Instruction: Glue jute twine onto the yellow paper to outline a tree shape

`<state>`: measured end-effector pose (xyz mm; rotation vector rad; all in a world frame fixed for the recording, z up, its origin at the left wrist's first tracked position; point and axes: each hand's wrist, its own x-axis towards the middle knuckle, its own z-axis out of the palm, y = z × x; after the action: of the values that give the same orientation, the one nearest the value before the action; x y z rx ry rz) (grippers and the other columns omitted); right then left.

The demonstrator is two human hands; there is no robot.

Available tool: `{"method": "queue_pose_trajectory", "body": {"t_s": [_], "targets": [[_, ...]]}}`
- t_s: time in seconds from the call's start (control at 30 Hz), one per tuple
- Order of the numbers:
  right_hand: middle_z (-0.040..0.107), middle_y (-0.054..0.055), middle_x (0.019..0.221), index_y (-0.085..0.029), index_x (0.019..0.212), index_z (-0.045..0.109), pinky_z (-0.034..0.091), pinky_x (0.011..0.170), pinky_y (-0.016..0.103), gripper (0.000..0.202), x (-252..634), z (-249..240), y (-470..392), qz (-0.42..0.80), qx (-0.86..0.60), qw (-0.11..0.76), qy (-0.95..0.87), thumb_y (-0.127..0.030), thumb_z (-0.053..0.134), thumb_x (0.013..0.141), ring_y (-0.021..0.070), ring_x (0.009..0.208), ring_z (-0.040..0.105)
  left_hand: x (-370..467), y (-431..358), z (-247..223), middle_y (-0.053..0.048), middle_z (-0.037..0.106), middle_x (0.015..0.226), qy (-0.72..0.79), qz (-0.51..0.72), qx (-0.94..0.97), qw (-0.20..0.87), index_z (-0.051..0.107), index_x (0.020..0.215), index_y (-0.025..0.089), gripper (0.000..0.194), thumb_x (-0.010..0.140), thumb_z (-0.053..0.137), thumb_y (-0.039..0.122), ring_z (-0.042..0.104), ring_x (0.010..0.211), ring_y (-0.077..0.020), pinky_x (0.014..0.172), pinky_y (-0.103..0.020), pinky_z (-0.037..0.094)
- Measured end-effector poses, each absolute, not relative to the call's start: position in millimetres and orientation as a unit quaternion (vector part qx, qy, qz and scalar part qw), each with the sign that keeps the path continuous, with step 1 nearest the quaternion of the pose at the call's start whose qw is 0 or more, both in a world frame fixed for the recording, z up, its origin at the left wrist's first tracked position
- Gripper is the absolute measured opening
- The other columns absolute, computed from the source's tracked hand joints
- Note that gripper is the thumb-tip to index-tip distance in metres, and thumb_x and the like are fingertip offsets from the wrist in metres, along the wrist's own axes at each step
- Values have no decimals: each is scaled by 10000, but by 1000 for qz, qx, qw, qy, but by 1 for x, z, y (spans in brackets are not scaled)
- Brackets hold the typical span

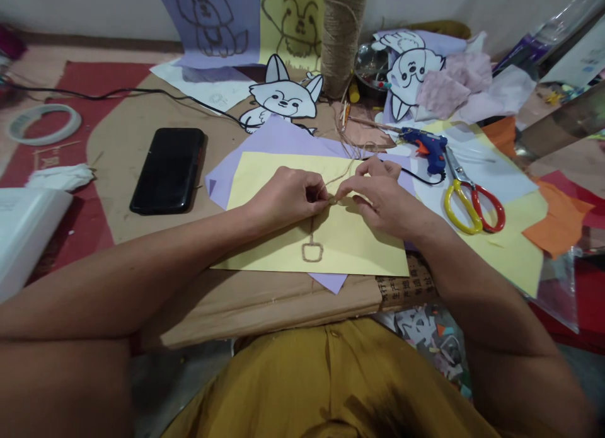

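Two bare hands meet over the pale yellow paper sheet: the left hand and right hand each have their grip pinched together on rough brown jute twine, whose glued square loop lies lower on that sheet. Right of the sheet lie yellow-and-red-handled scissors; left, a glossy black phone. No writing is readable.

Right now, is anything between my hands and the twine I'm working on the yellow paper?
Nothing visible. The left hand and right hand already pinch the twine between them above the yellow paper. The scissors and glue gun lie off to the right.
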<state>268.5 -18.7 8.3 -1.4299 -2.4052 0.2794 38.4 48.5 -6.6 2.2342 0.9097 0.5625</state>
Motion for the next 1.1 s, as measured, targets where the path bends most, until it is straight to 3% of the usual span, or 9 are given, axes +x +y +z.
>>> {"method": "queue_pose_trajectory", "body": {"t_s": [0.17, 0.33, 0.5, 0.67, 0.9, 1.1], "targets": [[662, 94, 1054, -252, 1082, 712, 311, 976, 483, 456, 267, 6, -18, 86, -508, 136, -846, 67, 522, 818, 306, 1212, 545, 38, 48, -7, 16, 773, 706, 348, 216, 853, 323, 820, 811, 178, 80, 784, 796, 106, 653, 600, -118, 628, -244, 450], [685, 79, 1087, -253, 1067, 697, 311, 1008, 485, 362, 271, 9, -17, 103, -504, 167, -841, 14, 527, 893, 299, 1193, 569, 39, 50, -7, 8, 782, 728, 349, 211, 856, 318, 825, 828, 184, 57, 795, 813, 139, 675, 637, -130, 634, -247, 450], [691, 72, 1078, -253, 1032, 691, 329, 998, 467, 315, 271, 7, -18, 111, -490, 181, -846, -5, 558, 890, 291, 1170, 587, 39, 50, -6, 5, 777, 722, 348, 201, 857, 322, 823, 832, 181, 53, 804, 804, 140, 676, 638, -134, 643, -254, 450], [730, 54, 1013, -251, 967, 672, 395, 985, 461, 32, 280, 6, -10, 112, -488, 265, -824, -223, 689, 966, 272, 1002, 622, 40, 49, -5, 3, 776, 718, 353, 202, 855, 323, 808, 796, 184, 35, 818, 821, 160, 662, 630, -131, 644, -258, 442], [734, 39, 882, -240, 877, 723, 445, 850, 404, 116, 288, 7, -3, 108, -503, 317, -797, -260, 666, 977, 247, 878, 618, 40, 48, -3, 5, 756, 684, 358, 197, 857, 314, 812, 809, 183, 78, 788, 794, 110, 658, 616, -133, 652, -258, 456], [685, 37, 857, -248, 867, 583, 442, 752, 366, 204, 291, 6, 1, 103, -561, 297, -766, -373, 599, 1028, 217, 794, 572, 40, 49, -5, -2, 756, 679, 356, 201, 860, 306, 818, 811, 184, 79, 783, 777, 123, 650, 611, -137, 641, -261, 467]]}}
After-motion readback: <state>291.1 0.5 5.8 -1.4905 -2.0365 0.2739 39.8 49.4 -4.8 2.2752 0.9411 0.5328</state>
